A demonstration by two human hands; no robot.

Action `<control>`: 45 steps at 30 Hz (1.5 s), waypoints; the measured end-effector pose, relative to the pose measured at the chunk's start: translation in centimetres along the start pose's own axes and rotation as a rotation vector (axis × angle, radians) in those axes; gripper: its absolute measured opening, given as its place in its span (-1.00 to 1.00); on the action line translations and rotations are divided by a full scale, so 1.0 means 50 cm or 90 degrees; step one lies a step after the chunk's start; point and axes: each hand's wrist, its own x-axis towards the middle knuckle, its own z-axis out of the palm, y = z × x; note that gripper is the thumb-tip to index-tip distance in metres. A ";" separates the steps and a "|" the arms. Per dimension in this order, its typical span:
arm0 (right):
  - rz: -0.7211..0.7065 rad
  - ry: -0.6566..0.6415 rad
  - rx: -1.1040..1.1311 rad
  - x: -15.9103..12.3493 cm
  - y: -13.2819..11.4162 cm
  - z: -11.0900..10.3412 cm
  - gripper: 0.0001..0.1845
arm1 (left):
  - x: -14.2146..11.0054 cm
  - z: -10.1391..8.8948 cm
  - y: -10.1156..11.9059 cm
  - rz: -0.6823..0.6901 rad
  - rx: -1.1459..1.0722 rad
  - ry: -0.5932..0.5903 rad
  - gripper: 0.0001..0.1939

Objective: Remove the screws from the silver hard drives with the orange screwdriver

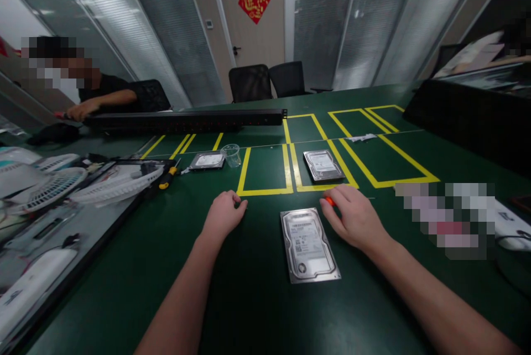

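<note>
Fingers (342, 192) of right hand (357, 215) around orange object (330, 201), beside hard drive (309, 247)

Landmark: silver hard drive (309, 245), flat on the green table (244, 311), label up. Left hand (225, 212) to its left, slightly beyond, loosely curled, apart from it. Right hand (353, 215) just off its far right corner, fingers closed over an orange thing (331, 201), mostly hidden. Straight beyond the landmark drive: second drive (322, 166), inside a yellow tape outline (295, 167). Beyond and left of it: clear plastic cup (231, 157), third drive (207, 161), yellow-and-black screwdriver (168, 178). Well to its left, white slotted parts (62, 189) on a black-edged panel (89, 239). Far beyond, leftward: long black bar (199, 118), person in dark top (118, 99).
</note>
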 end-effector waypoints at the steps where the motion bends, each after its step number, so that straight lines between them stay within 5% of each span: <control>1: 0.001 0.006 -0.009 0.000 0.000 -0.001 -0.77 | 0.001 0.005 0.000 0.000 0.005 -0.003 -0.79; 19: 0.060 -0.001 0.046 -0.006 0.006 -0.004 -0.76 | 0.000 0.019 0.019 0.005 -0.009 0.020 -0.86; 26: 0.069 0.016 0.041 -0.003 0.005 -0.008 -0.73 | -0.011 0.003 0.031 0.088 -0.086 0.065 -0.84; 36: 0.085 0.027 0.057 -0.004 0.012 -0.011 -0.76 | -0.041 0.023 0.204 0.348 -0.280 -0.063 -0.94; 45: 0.100 0.043 0.082 -0.002 0.017 -0.015 -0.78 | -0.033 0.070 0.293 0.453 -0.137 -0.117 -0.88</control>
